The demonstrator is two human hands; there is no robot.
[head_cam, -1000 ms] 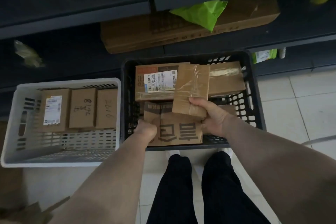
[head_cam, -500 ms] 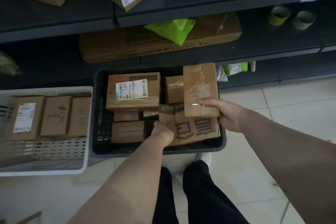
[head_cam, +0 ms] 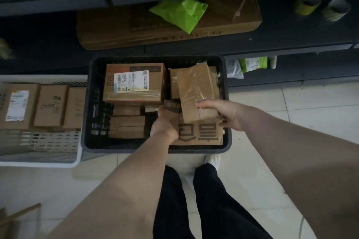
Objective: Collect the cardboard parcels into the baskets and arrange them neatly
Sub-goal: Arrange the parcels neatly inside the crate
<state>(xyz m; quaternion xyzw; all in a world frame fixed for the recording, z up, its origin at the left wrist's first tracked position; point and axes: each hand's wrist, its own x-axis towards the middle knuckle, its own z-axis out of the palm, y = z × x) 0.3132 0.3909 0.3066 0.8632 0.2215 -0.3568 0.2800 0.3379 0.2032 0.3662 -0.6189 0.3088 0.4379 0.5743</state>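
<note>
Two hands hold parcels in the black basket (head_cam: 91, 103).
From 4 o'clock, the right hand (head_cam: 219, 114) grips a taped parcel's (head_cam: 195, 91) near end, long axis toward 12 o'clock, at the basket's 3 o'clock side; the left hand (head_cam: 165, 125) clutches the printed parcel (head_cam: 202, 135) beneath.

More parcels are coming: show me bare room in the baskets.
White basket: the near part, before the three standing parcels, looks bare. Black basket: a strip between its left wall and the small stacked parcels. Its right half is crowded by the taped parcel and printed parcel.
</note>
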